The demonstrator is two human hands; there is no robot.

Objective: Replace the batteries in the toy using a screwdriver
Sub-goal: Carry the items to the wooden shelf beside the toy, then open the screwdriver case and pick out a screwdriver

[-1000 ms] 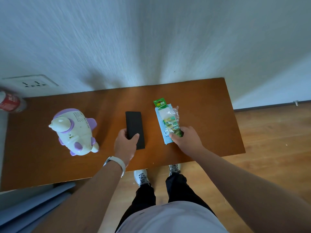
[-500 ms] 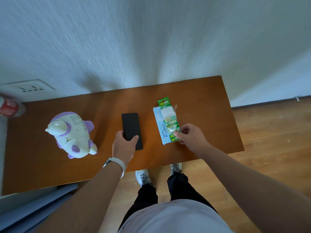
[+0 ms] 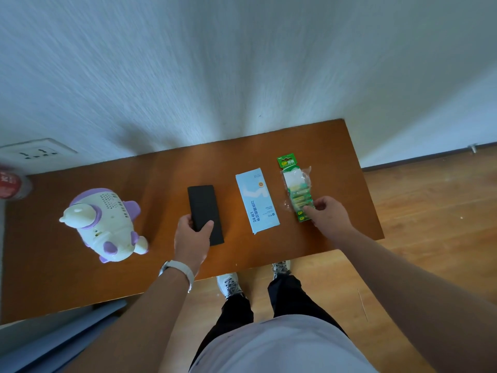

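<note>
A white and purple toy (image 3: 103, 224) lies on the left of the brown table (image 3: 333, 146). A flat black case (image 3: 205, 212) lies in the middle, and my left hand (image 3: 191, 238) grips its near end between thumb and fingers. To its right rests a light blue box with print (image 3: 257, 200). A green pack of batteries (image 3: 295, 188) lies further right on the table, and my right hand (image 3: 326, 215) pinches its near end. No screwdriver shows in the open.
A red and white can (image 3: 12, 184) stands at the table's far left edge under a wall socket (image 3: 35, 153). The white wall runs along the table's far side. Wooden floor lies to the right and below, with my shoes (image 3: 231, 284) under the near edge.
My right hand has slid the battery pack off the blue box to the right, so the box now lies uncovered. My left hand stays on the black case.
</note>
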